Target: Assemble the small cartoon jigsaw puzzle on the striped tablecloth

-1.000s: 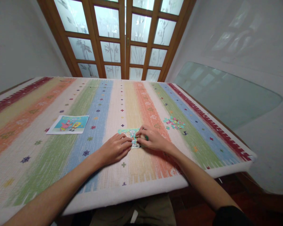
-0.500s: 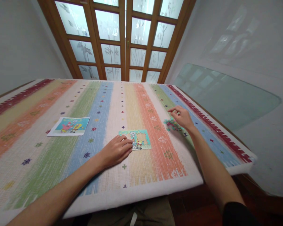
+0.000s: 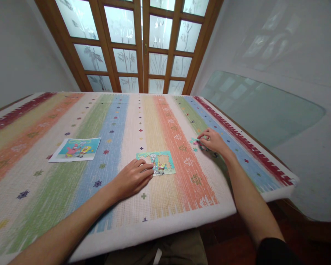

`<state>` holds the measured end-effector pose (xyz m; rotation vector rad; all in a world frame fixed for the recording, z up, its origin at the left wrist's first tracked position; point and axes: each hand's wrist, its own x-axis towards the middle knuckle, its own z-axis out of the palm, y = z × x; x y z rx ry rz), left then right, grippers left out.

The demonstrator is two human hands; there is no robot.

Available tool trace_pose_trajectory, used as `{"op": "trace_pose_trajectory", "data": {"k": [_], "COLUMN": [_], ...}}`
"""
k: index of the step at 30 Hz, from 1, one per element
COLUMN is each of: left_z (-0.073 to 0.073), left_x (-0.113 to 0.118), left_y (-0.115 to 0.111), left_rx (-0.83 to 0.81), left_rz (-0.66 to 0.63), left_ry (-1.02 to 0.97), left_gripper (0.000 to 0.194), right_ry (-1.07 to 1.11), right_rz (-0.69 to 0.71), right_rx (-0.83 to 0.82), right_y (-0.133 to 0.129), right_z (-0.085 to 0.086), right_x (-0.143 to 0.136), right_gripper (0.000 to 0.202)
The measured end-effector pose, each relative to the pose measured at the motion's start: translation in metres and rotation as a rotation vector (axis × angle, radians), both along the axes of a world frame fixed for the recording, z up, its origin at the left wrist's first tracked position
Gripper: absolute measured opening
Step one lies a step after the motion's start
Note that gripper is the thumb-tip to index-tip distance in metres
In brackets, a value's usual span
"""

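A partly filled jigsaw puzzle (image 3: 165,160) with cartoon figures lies near the table's front, an unfilled patch showing in its middle. My left hand (image 3: 136,175) rests flat over its left edge, fingers lying loosely on it. To the right, a small pile of loose puzzle pieces (image 3: 195,141) in teal and pink sits on the cloth, partly hidden beneath my right hand (image 3: 212,141). The thumb and index finger of that hand are pinched together at the pile; what is between them is too small to make out.
A printed cartoon picture (image 3: 78,149) lies on the striped tablecloth (image 3: 99,121) at the left. The table's front edge is close to my body. Beyond the table stand glazed wooden doors (image 3: 142,55), with a wall at the right.
My right hand has lowered onto the pile and its fingers have closed together. My left hand stays on the puzzle. The view has shifted slightly.
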<state>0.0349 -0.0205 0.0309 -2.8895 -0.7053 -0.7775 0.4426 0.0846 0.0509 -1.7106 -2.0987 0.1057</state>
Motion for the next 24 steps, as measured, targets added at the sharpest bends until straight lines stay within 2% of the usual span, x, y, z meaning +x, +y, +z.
{"op": "trace_pose_trajectory", "data": {"k": [7,16,20,24], "left_z": [-0.001,0.000,-0.002,-0.005], "left_x": [0.000,0.000,0.000,-0.001], "left_y": [0.000,-0.001,-0.001,-0.001], "left_rx": [-0.032,-0.094,-0.188,-0.291], "left_rz": [-0.014,-0.019,0.004,0.062], "left_ry": [-0.023,-0.061,-0.102,-0.154], "left_gripper": [0.022,0.022,0.017,0.022], "right_ry": [-0.003,0.049,0.151,0.318], "right_rz": [0.102,0.106,0.153,0.233], "right_rx": [-0.108,-0.153,-0.236,-0.314], "right_y": [-0.006,-0.006,-0.008,-0.013], "right_z": [-0.001,-0.001,0.003,0.009], "right_x": [0.001,-0.001,-0.008,-0.027], "right_gripper": [0.014,0.015,0.018,0.027]}}
